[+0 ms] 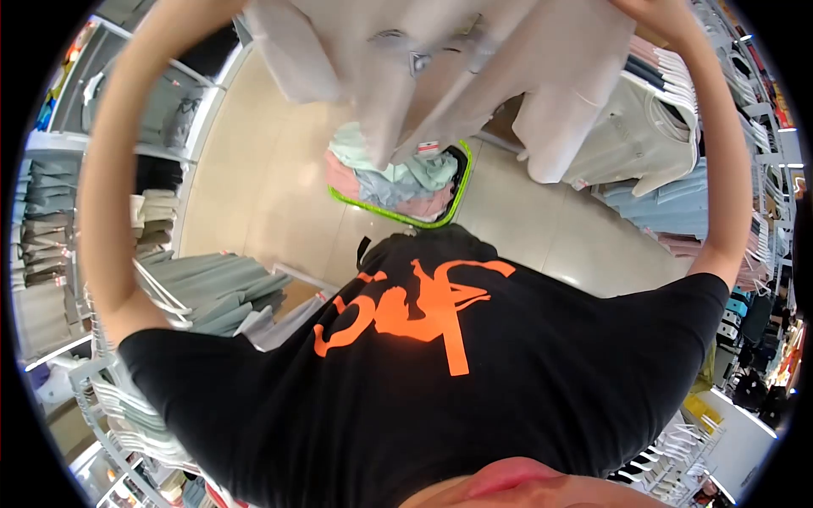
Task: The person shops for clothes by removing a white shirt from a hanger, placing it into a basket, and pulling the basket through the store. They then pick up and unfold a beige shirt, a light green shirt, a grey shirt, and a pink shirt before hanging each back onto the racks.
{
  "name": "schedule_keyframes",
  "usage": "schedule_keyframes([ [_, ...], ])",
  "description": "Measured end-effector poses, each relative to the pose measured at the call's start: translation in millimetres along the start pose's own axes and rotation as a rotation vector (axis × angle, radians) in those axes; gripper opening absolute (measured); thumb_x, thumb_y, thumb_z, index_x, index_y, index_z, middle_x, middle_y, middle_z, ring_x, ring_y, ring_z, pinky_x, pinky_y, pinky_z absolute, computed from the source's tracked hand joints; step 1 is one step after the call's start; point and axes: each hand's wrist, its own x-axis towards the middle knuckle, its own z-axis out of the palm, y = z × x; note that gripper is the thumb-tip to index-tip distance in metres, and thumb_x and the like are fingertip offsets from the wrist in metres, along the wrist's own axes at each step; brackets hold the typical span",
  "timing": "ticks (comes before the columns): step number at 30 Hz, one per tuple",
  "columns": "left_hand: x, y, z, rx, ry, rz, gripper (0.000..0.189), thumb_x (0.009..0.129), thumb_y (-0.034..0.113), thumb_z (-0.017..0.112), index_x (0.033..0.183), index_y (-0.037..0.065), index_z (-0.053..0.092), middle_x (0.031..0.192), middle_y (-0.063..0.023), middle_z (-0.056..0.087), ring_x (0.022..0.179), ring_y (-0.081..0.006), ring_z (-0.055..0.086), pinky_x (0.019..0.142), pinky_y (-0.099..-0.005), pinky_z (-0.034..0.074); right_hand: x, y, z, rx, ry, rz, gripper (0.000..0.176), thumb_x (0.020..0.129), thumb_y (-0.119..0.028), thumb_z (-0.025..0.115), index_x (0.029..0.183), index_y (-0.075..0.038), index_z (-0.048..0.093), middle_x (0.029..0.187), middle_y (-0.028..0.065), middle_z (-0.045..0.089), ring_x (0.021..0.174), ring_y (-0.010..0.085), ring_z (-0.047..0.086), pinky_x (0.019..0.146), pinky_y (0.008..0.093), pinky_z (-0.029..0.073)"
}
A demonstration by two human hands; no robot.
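Note:
A light grey top (500, 76) with a small dark print hangs spread out in front of me, between my raised arms. My left hand (222, 5) grips it at the upper left; the frame's top edge cuts off most of the fingers. At the upper right my right hand (656, 12) is closed on the same top, its fingers partly out of frame. Below the top, a shopping basket (440, 223) with a bright green rim stands on the floor. Folded mint, pink and blue-grey clothes (385, 182) fill it, partly hidden by the hanging top.
Pale tiled floor (254, 152) surrounds the basket. A rack with a cream top (639, 127) and other hung clothes stands close on the right. Grey-green garments (212, 288) hang at the left, near shelves of folded clothes (47, 220).

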Motion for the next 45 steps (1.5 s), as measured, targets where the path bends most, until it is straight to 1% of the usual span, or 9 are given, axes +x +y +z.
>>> schedule_keyframes([
  [4,-65,52,135,-0.592,0.43,-0.175,0.052,0.058,-0.01,0.052,0.108,0.005,0.05,0.11,-0.0092,0.051,0.108,-0.027,0.045,0.093,-0.0336,0.034,-28,-25,56,0.339,0.053,0.129,0.02,0.065,-0.006,0.053,0.054,-0.002,0.037,0.047,0.0021,0.024,0.043,0.0065,0.025,0.04,0.0258,0.022],
  [6,-102,103,198,-0.835,0.099,-0.182,0.049,0.065,-0.006,0.059,0.11,0.009,0.05,0.112,-0.0076,0.049,0.109,-0.027,0.044,0.092,-0.0338,0.036,-59,-24,102,0.295,0.002,0.067,0.024,0.07,-0.016,0.062,0.087,0.0,0.055,0.074,0.0122,0.056,0.07,0.029,0.056,0.062,0.0328,0.045],
  [9,-154,157,286,-1.097,-0.321,-0.074,0.045,0.068,0.001,0.063,0.111,0.011,0.053,0.123,-0.0145,0.034,0.114,-0.0305,0.039,0.095,-0.0337,0.034,-62,-79,140,0.244,-0.234,-0.024,0.017,0.067,-0.023,0.058,0.067,-0.007,0.053,0.061,0.0098,0.056,0.058,0.0283,0.056,0.051,0.0363,0.044],
  [19,-191,177,344,-1.385,-0.275,-0.212,0.012,0.072,0.0,0.057,0.078,0.004,0.047,0.086,-0.0067,0.046,0.085,-0.0234,0.047,0.077,-0.0313,0.038,-109,-160,215,0.673,-0.378,0.5,0.014,0.064,-0.021,0.054,0.065,-0.007,0.058,0.06,0.0147,0.056,0.058,0.0313,0.056,0.051,0.0378,0.044],
  [22,-201,175,360,-1.52,-0.381,-0.571,0.009,0.075,-0.002,0.05,0.079,0.004,0.045,0.096,-0.0072,0.046,0.091,-0.0194,0.046,0.081,-0.0285,0.036,-135,-198,228,0.772,-0.39,0.747,0.012,0.067,-0.017,0.056,0.07,-0.006,0.059,0.06,0.0166,0.055,0.057,0.0335,0.055,0.052,0.0378,0.044],
  [26,-185,169,355,-1.444,-0.141,-0.483,0.007,0.08,0.003,0.049,0.082,0.005,0.043,0.114,-0.0082,0.043,0.103,-0.0206,0.043,0.084,-0.0303,0.036,-162,-220,244,0.849,-0.389,0.813,0.013,0.07,-0.017,0.059,0.068,-0.005,0.056,0.058,0.016,0.053,0.056,0.0339,0.053,0.049,0.0373,0.042],
  [34,-119,156,387,-1.181,-0.039,-0.69,0.036,0.077,0.002,0.052,0.11,0.006,0.038,0.113,-0.0137,0.044,0.1,-0.0304,0.048,0.084,-0.0358,0.039,-123,-162,251,0.793,0.019,0.74,0.022,0.073,-0.017,0.061,0.06,-0.004,0.05,0.055,0.0125,0.052,0.052,0.0311,0.052,0.046,0.0354,0.04],
  [39,-71,125,433,-0.948,0.1,-0.768,0.014,0.082,0.016,0.049,0.089,0.005,0.055,0.108,-0.0143,0.053,0.097,-0.0315,0.05,0.078,-0.0349,0.041,-106,-93,239,0.814,0.183,0.556,0.024,0.069,-0.013,0.067,0.057,-0.004,0.048,0.05,0.0101,0.047,0.043,0.0261,0.046,0.041,0.0317,0.036],
  [45,-7,79,448,-1.533,0.026,-0.935,0.018,0.081,0.017,0.052,0.083,0.0,0.057,0.107,-0.0085,0.054,0.088,-0.0149,0.053,0.079,-0.027,0.04,-96,-3,238,0.744,0.302,0.629,0.027,0.067,-0.013,0.07,0.055,-0.003,0.047,0.049,0.0087,0.045,0.041,0.0235,0.043,0.041,0.0303,0.034],
])
